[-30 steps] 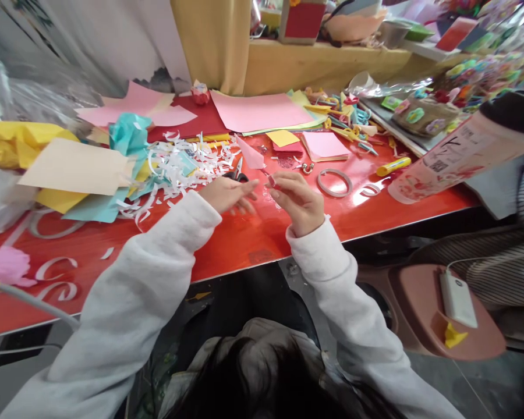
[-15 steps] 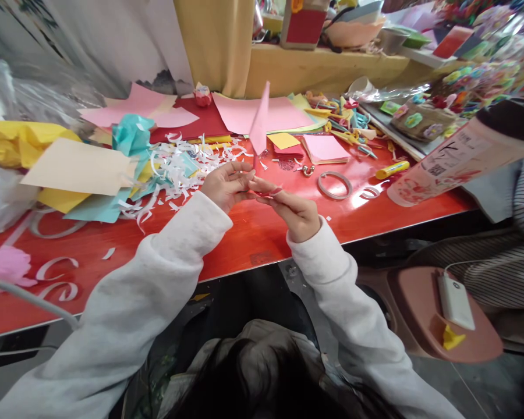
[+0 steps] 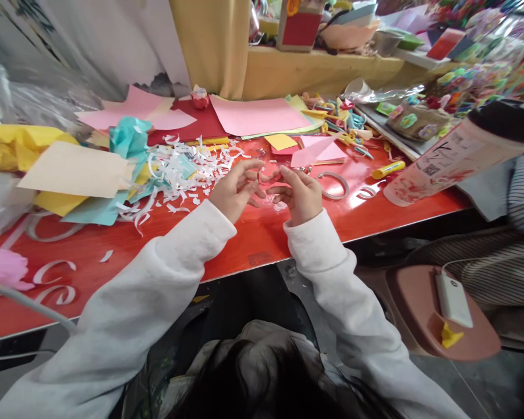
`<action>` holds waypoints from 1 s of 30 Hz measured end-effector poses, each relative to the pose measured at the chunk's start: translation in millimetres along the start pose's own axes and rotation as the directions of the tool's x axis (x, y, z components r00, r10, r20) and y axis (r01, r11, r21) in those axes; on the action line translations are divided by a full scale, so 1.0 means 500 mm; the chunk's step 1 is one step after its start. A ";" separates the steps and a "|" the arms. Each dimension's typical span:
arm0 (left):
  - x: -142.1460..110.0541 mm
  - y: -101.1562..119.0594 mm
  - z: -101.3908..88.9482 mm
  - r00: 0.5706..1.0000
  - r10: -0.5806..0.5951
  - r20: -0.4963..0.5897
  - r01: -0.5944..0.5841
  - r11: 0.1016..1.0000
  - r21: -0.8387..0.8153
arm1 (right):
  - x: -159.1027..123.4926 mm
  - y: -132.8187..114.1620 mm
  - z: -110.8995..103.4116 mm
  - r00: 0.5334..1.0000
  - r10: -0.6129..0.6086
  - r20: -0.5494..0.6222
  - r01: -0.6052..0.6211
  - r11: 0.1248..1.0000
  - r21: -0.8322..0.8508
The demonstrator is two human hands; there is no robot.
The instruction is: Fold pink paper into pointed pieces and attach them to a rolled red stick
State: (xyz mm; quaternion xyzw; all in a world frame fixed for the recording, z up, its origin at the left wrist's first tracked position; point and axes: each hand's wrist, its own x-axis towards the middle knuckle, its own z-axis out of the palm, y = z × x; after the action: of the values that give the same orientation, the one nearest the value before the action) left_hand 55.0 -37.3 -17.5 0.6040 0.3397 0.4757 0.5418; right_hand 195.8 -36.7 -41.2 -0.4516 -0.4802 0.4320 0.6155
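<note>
A folded pink piece of paper (image 3: 313, 152), broad and pointed at its far end, slants up to the right from the fingertips of my right hand (image 3: 303, 195). My right thumb and index finger pinch it near its narrow part. A thin reddish curved strip (image 3: 268, 177), apparently the narrow end of the same paper, spans the gap between both hands. My left hand (image 3: 233, 189) has its index finger and thumb at the strip's left end, the other fingers loosely bent. Both hands hover over the red table (image 3: 227, 250); the exact grip of the left fingertips is small and blurred.
White paper shreds (image 3: 181, 169) and coloured sheets (image 3: 74, 169) lie to the left. Behind the hands are a pink sheet (image 3: 257, 115) and small paper squares (image 3: 282, 142). At right are a tape roll (image 3: 344, 185), a yellow marker (image 3: 388, 170) and a large cup (image 3: 445, 157).
The pink paper has swung from pointing upward above my left hand to slanting right beyond my right hand. My fingertips have moved apart, with the thin strip between them.
</note>
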 end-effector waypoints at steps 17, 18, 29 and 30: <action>-0.009 0.005 -0.003 0.966 0.218 -0.142 -0.184 0.958 0.220 | -0.012 -0.011 0.014 0.996 0.072 0.055 -0.075 0.995 0.065; -0.007 -0.002 -0.004 0.956 0.258 -0.140 -0.216 0.941 0.259 | -0.013 -0.012 0.014 0.996 0.065 0.055 -0.069 0.995 0.076; -0.006 -0.029 -0.009 0.850 0.523 -0.069 -0.440 0.775 0.454 | -0.021 -0.011 0.020 0.998 0.042 0.050 -0.044 0.998 0.050; -0.004 -0.031 -0.009 0.841 0.535 -0.082 -0.448 0.772 0.451 | -0.021 -0.008 0.021 0.998 0.031 0.053 -0.033 0.999 0.033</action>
State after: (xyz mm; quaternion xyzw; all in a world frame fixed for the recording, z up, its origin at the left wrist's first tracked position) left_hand 51.9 -35.1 -33.2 0.7200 0.3162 0.5778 0.2186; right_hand 184.3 -46.3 -38.2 -0.4373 -0.4817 0.4613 0.6032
